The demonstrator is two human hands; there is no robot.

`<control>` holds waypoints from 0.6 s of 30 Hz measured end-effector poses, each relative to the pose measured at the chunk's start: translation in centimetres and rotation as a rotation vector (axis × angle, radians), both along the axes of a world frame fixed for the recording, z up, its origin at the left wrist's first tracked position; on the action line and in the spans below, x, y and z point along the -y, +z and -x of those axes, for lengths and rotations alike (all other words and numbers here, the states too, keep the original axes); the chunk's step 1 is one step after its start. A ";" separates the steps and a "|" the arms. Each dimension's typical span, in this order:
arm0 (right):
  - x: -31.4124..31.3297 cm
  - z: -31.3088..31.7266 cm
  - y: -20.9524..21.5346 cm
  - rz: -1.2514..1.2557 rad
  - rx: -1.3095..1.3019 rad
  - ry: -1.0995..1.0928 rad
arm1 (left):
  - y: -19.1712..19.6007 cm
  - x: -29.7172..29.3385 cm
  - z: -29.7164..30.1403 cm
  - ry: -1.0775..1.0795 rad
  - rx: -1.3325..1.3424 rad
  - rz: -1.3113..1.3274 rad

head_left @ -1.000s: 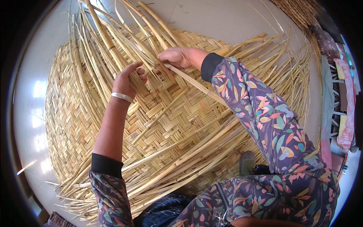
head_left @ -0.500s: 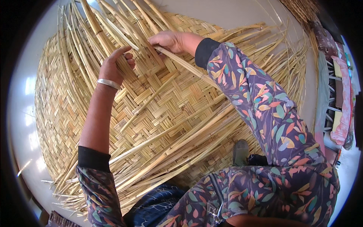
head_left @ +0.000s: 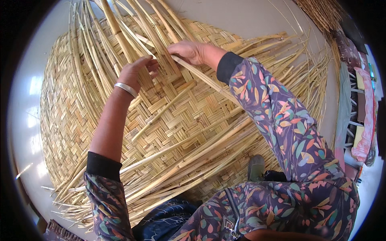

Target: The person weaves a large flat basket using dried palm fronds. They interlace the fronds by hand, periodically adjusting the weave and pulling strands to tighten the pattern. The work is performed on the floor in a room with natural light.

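Observation:
A large woven mat [head_left: 181, 106] of split reed in a zigzag pattern lies on the floor, with long loose ends fanning out. At its far part, my left hand [head_left: 136, 74] is closed round some raised reed strips [head_left: 119, 34], its fingers curled toward the right. Just to the right, my right hand [head_left: 188, 52] pinches a pale flat reed strip [head_left: 205, 77] that slants back under my right forearm. The right fingertips are partly hidden. Between the two hands, more strips stand up out of the weave.
Loose reed strips [head_left: 189, 154] lie across the near side of the mat. A shoe [head_left: 255, 168] rests at its near edge. Bundled brown stalks [head_left: 319, 14] are at the far right. On the right stands a rack [head_left: 356, 112] with cloths on it. Smooth pale floor [head_left: 237, 16] surrounds the mat.
The view has shifted slightly. My left hand has come nearer the right hand, and its fingers have opened out a little. The right hand still holds the strip.

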State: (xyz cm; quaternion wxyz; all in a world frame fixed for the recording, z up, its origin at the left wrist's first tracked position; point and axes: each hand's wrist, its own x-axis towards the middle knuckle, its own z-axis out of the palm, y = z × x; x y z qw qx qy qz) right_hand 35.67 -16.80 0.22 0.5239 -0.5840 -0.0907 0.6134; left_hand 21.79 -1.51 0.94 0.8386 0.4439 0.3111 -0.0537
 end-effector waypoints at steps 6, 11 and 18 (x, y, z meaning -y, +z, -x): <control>-0.1 0.0 -0.3 0.026 0.052 0.007 | 0.3 0.0 0.3 -0.042 -0.009 0.044; 0.3 -1.0 -1.4 -0.024 0.062 0.087 | 0.2 -0.2 0.1 -0.044 -0.016 0.123; 0.1 -0.9 -1.0 -0.086 0.053 0.195 | -0.2 -0.2 0.1 -0.106 0.096 0.157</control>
